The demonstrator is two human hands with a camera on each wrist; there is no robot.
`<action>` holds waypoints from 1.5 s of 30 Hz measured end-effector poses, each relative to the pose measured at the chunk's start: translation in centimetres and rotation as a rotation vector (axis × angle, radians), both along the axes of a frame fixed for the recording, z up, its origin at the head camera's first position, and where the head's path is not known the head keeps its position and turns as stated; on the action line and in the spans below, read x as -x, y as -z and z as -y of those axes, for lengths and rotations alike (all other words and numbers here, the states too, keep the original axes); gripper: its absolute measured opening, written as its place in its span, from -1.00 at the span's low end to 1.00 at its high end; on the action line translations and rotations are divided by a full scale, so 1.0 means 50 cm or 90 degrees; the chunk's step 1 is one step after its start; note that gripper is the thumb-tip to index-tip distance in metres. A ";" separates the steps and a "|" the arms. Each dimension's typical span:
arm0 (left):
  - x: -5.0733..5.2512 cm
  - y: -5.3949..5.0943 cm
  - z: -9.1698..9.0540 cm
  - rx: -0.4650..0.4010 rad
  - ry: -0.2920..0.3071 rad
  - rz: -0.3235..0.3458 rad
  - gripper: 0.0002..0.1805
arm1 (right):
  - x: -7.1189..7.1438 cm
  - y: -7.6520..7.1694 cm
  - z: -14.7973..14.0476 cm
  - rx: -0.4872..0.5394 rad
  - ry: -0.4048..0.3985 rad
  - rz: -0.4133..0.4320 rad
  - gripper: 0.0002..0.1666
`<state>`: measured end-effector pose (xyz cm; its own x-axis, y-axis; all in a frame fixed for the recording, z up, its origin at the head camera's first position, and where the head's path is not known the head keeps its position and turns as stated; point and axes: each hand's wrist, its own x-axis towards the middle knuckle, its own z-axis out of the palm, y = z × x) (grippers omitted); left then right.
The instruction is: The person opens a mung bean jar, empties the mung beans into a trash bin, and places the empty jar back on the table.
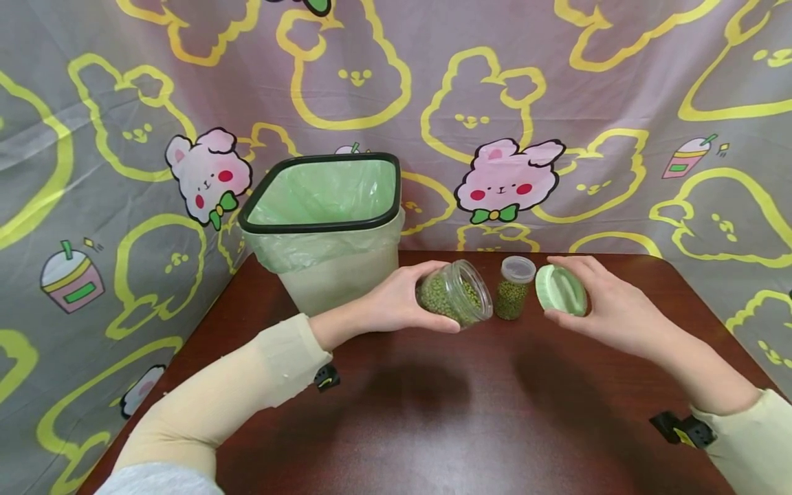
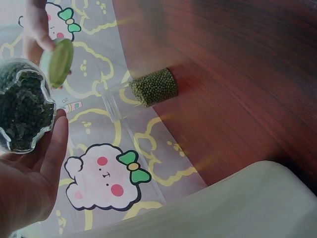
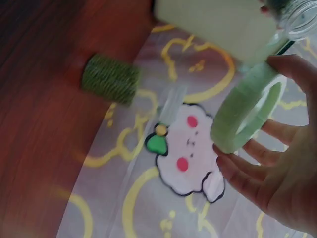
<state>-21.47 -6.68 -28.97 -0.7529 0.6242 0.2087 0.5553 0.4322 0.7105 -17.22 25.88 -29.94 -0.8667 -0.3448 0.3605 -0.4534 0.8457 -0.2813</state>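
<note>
In the head view my left hand [image 1: 402, 299] grips a clear jar [image 1: 454, 294] partly filled with green beans, tilted with its uncovered mouth toward the right. The left wrist view shows the same jar [image 2: 22, 106] at the left edge. My right hand [image 1: 619, 306] pinches a light green lid [image 1: 561, 291] by its rim, apart from the jar. In the right wrist view the lid [image 3: 247, 106] lies between thumb and fingers. Between the hands, farther back, a smaller clear bottle [image 1: 513, 289] with a translucent cap stands upright on the table, also holding green beans.
A pale bin [image 1: 334, 268] with a black rim and a green-tinted liner stands at the back left, close behind my left hand. The dark wooden table [image 1: 433, 426] ends at a patterned cloth [image 1: 421, 89] hanging behind and at the sides.
</note>
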 end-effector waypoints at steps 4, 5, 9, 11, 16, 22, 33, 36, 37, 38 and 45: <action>0.000 -0.002 0.000 -0.002 0.000 0.001 -0.14 | 0.012 0.010 -0.028 -0.041 0.039 0.069 -0.08; 0.000 -0.003 0.000 -0.002 -0.001 0.001 -0.14 | 0.015 0.014 -0.034 -0.048 0.048 0.090 -0.08; 0.000 -0.004 0.000 -0.002 0.001 -0.002 -0.15 | 0.028 0.036 -0.057 -0.075 0.070 0.161 -0.03; 0.000 -0.004 0.000 -0.003 0.001 -0.001 -0.16 | 0.035 0.052 -0.065 -0.093 0.068 0.182 -0.03; -0.001 -0.002 -0.001 -0.007 0.000 0.003 -0.16 | 0.042 0.097 -0.068 -0.137 0.047 0.195 -0.09; -0.002 -0.002 -0.001 -0.014 0.002 0.000 -0.17 | 0.046 0.134 -0.054 -0.155 0.029 0.188 -0.10; -0.003 -0.003 0.000 -0.019 -0.001 -0.007 -0.17 | 0.048 0.176 -0.042 -0.181 0.000 0.204 -0.06; -0.003 -0.004 0.001 -0.022 -0.002 -0.008 -0.17 | 0.049 0.190 -0.039 -0.185 -0.009 0.203 -0.05; -0.003 -0.004 0.002 -0.024 -0.001 -0.007 -0.18 | 0.049 0.193 -0.037 -0.187 -0.011 0.201 -0.06; -0.003 -0.005 0.002 -0.025 -0.001 -0.005 -0.18 | 0.049 0.196 -0.036 -0.188 -0.012 0.199 -0.06; -0.003 -0.010 0.009 -0.043 0.009 0.026 -0.16 | 0.050 0.200 -0.028 -0.185 -0.012 0.194 -0.09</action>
<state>-21.31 -7.12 -28.48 -0.7524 0.6207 0.2206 0.5313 0.3739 0.7602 -19.71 27.30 -39.91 -0.9112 -0.4111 -0.0257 -0.4025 0.9020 -0.1562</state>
